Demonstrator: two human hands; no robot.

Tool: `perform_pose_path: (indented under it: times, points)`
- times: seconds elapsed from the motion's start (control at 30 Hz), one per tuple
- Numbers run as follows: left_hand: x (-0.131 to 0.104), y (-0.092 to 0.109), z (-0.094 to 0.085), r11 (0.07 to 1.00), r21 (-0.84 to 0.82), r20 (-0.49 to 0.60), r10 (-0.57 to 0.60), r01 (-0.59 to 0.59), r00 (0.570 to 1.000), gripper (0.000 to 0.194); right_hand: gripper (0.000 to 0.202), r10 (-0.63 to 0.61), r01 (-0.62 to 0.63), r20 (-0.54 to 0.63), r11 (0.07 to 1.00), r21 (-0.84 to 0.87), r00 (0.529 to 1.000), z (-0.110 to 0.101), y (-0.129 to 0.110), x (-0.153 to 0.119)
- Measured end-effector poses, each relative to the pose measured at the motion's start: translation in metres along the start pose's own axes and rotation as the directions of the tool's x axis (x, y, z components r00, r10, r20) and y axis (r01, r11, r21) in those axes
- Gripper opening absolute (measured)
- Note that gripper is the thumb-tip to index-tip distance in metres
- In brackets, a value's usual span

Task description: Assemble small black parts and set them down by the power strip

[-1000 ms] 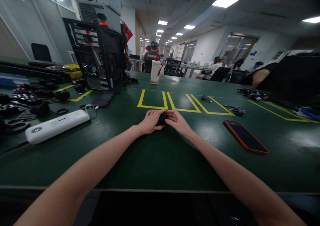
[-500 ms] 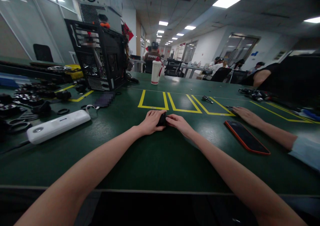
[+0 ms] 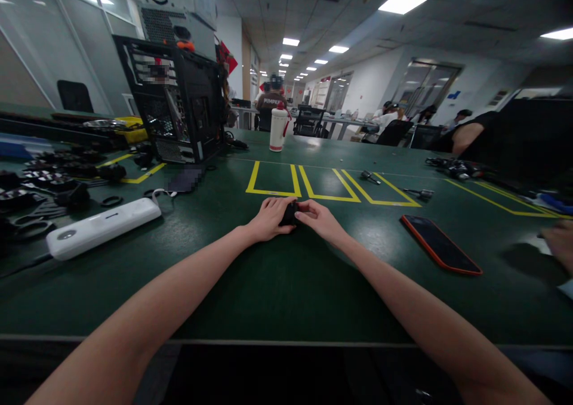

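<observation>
A small black part (image 3: 289, 213) lies between my two hands on the green table (image 3: 286, 297); its exact kind is hard to make out. My left hand (image 3: 270, 219) is closed around its left side, thumb at the near edge and fingers over the top. From the right, my right hand (image 3: 320, 219) pinches at the part's right side with thumb and forefinger. Just beyond the hands run yellow tape outlines (image 3: 274, 193). Much of the black part is covered by my fingers.
A white power strip (image 3: 105, 226) and loose black parts (image 3: 49, 172) are at left, before an opened computer case (image 3: 183, 101). A white cup (image 3: 278, 130) stands behind. To the right lie an orange-edged phone (image 3: 441, 244) and small metal pieces (image 3: 418, 192). A co-worker's hand (image 3: 559, 244) shows at far right.
The co-worker's hand has drawn back to the right edge, uncovering a metal piece and now near something white. My right hand's fingers have shifted slightly on the black part; my left stays put.
</observation>
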State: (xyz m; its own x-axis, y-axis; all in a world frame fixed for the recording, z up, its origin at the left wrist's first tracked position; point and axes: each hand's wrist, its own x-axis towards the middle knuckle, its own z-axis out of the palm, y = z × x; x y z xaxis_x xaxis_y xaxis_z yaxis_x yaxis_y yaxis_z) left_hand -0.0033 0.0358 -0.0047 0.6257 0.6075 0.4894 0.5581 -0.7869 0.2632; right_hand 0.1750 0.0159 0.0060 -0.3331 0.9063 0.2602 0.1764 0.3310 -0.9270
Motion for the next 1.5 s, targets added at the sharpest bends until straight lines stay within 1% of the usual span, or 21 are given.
perform_pose_path:
  times: [0.07,0.13,0.33,0.4,0.5,0.6,0.73,0.83,0.93,1.03,1.1,1.23,1.3,1.37,1.5]
  points:
    - [0.0000,-0.0002,0.0007,1.000,0.005,-0.003,-0.003,0.003,1.000,0.061,0.032,0.017,-0.017,0.028,1.000,0.011,0.999,-0.0014,0.0011,0.0000]
    - [0.0002,-0.0003,0.0013,1.000,0.009,-0.006,-0.004,0.004,1.000,0.061,0.037,0.032,-0.032,0.024,0.999,0.015,0.999,-0.0027,0.0034,0.0010]
    - [0.0007,-0.0004,0.0011,1.000,0.003,-0.001,-0.009,0.009,1.000,0.063,0.032,0.118,-0.118,-0.001,0.993,-0.025,0.993,-0.0045,0.0094,0.0050]
    - [0.0007,-0.0002,0.0009,1.000,0.002,-0.001,-0.012,0.012,1.000,0.063,0.032,0.133,-0.134,-0.012,0.991,-0.013,0.991,-0.0030,0.0094,0.0052]
    - [0.0008,-0.0003,0.0013,1.000,0.006,-0.002,-0.012,0.012,1.000,0.064,0.034,0.110,-0.107,-0.046,0.993,0.057,0.993,0.0010,0.0070,0.0050]
    - [0.0010,-0.0009,0.0020,1.000,0.009,-0.007,-0.009,0.009,1.000,0.065,0.034,0.052,-0.040,-0.104,0.993,0.115,0.993,0.0041,0.0037,0.0051]
    - [0.0014,-0.0014,0.0020,1.000,-0.004,-0.004,-0.014,0.014,1.000,0.065,0.027,-0.011,0.015,-0.077,0.998,0.053,0.997,0.0040,0.0033,0.0053]
    - [0.0014,-0.0009,0.0012,1.000,-0.014,0.000,-0.020,0.020,1.000,0.065,0.026,0.010,-0.010,-0.076,1.000,0.001,0.997,0.0028,0.0059,0.0048]
    - [0.0013,-0.0005,0.0010,1.000,-0.016,-0.002,-0.027,0.027,1.000,0.064,0.025,0.030,-0.030,-0.057,1.000,-0.003,0.998,0.0012,0.0067,0.0026]
    - [0.0011,-0.0008,0.0016,1.000,-0.015,-0.001,-0.027,0.027,1.000,0.063,0.036,0.025,-0.026,0.020,0.999,0.026,0.999,-0.0015,0.0052,-0.0001]
    - [0.0012,-0.0010,0.0022,1.000,-0.012,-0.002,-0.026,0.026,1.000,0.063,0.041,0.038,-0.040,0.041,0.998,0.039,0.998,-0.0034,0.0049,-0.0007]
    - [0.0012,-0.0010,0.0026,1.000,-0.008,-0.008,-0.024,0.024,1.000,0.065,0.031,0.104,-0.104,0.006,0.995,-0.008,0.995,-0.0046,0.0084,0.0021]
    - [0.0011,-0.0009,0.0023,1.000,-0.011,-0.009,-0.020,0.020,1.000,0.065,0.030,0.131,-0.132,-0.015,0.991,-0.028,0.991,-0.0032,0.0095,0.0038]
    - [0.0011,-0.0008,0.0019,1.000,-0.015,-0.009,-0.016,0.016,1.000,0.065,0.032,0.120,-0.120,-0.037,0.993,-0.017,0.992,-0.0008,0.0086,0.0046]
    - [0.0015,-0.0005,0.0015,1.000,-0.016,-0.007,-0.017,0.017,1.000,0.066,0.035,0.058,-0.056,-0.077,0.998,0.026,0.995,0.0037,0.0056,0.0044]
